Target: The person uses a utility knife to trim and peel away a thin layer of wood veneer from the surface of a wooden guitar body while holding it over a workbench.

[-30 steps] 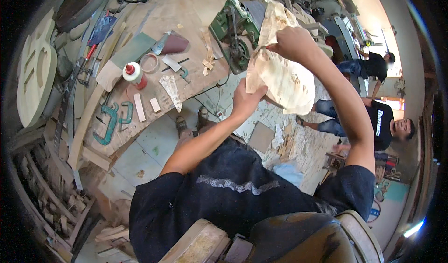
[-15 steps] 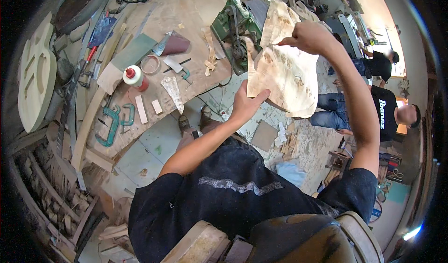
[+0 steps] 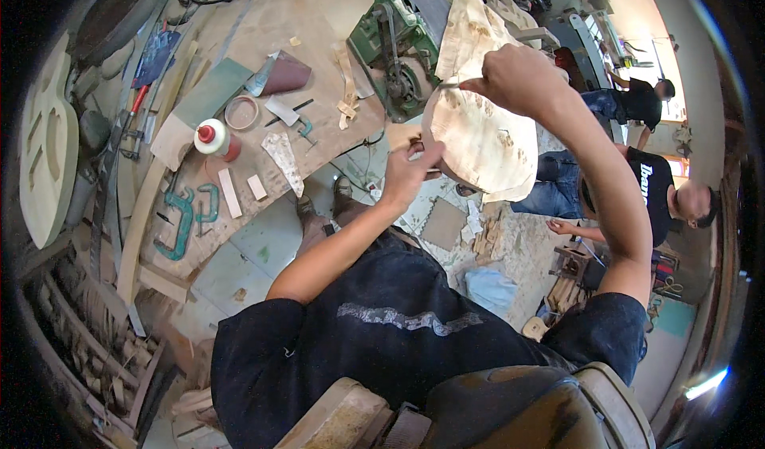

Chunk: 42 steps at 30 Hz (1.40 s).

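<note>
On the left, 2 teal clamps (image 3: 188, 224) and a red-capped bottle (image 3: 215, 141) sit by the near edge of the table (image 3: 291, 15); a green machine (image 3: 390, 43) stands at its right edge. Beyond that edge, the left hand (image 3: 408, 176) seems to pinch a veneer offcut (image 3: 401, 136), beside a pale, curved wooden body (image 3: 478, 130). Apart from it, the right hand (image 3: 522, 74) grips a thin blade (image 3: 449, 85) at the body's waist. The body looks stiff and moderately light, its overhanging veneer brittle; its thicker sides seem safest to hold.
</note>
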Motion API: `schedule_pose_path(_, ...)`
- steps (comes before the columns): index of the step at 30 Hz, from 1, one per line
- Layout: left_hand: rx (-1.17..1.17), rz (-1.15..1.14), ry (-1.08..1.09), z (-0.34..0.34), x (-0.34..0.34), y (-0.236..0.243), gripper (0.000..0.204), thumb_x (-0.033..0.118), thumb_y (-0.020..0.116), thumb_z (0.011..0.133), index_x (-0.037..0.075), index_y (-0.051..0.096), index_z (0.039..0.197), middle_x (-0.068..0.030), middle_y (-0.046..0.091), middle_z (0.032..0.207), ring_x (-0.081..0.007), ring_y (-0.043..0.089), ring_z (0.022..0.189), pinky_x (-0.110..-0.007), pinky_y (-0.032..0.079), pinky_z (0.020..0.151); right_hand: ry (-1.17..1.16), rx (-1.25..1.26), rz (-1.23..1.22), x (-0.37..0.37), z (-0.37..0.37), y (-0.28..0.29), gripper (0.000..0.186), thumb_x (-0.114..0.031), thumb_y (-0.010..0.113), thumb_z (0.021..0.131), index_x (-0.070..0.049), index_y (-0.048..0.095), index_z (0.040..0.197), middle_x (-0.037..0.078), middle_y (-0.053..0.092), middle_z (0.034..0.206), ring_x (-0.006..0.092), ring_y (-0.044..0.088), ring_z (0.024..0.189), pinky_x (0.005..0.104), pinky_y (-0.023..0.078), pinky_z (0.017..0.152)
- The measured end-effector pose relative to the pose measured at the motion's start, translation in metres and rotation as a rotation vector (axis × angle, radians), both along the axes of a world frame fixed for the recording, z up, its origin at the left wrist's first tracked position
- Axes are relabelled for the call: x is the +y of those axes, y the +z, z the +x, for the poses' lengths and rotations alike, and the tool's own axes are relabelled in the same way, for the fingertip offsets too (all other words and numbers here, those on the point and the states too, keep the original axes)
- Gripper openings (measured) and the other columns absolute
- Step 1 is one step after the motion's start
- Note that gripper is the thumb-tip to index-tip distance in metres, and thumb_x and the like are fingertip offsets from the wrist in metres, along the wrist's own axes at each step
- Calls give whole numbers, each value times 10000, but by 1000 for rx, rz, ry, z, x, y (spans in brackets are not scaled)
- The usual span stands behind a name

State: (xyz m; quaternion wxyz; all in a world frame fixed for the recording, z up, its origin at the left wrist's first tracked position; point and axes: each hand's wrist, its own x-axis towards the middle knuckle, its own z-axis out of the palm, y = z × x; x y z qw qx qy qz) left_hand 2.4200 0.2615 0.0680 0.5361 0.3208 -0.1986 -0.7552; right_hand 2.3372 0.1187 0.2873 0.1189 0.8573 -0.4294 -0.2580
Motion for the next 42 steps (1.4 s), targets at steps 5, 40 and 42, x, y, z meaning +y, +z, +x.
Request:
schedule_pose_path(5, -118, 21, -11, -4, -8, 2, 395, 263, 739, 930, -29, 562, 1129, -87, 621, 1003, -142, 664, 849, -274, 620, 666, 54, 35, -100, -15, -6, 2, 625, -582, 635, 910, 7, 723, 723, 185, 683, 677, 374, 694, 654, 464, 540, 609)
schedule_pose_path(40, 66, 92, 44, -10, -213, 2, 155, 83, 728, 859, -36, 710, 956, -114, 712, 896, -208, 693, 758, -333, 555, 675, 38, -354, -9, -80, -60, -35, 296, -224, 586, 969, -106, 685, 1221, 223, 697, 843, 405, 678, 786, 515, 528, 729)
schedule_pose_path(42, 48, 53, 49, -9, -212, -1, 159, 68, 708, 864, -52, 704, 969, -113, 714, 901, -210, 704, 803, -328, 566, 724, 54, -329, 3, -80, -55, -35, 299, -217, 584, 967, -108, 683, 1227, 224, 696, 841, 406, 680, 787, 515, 530, 730)
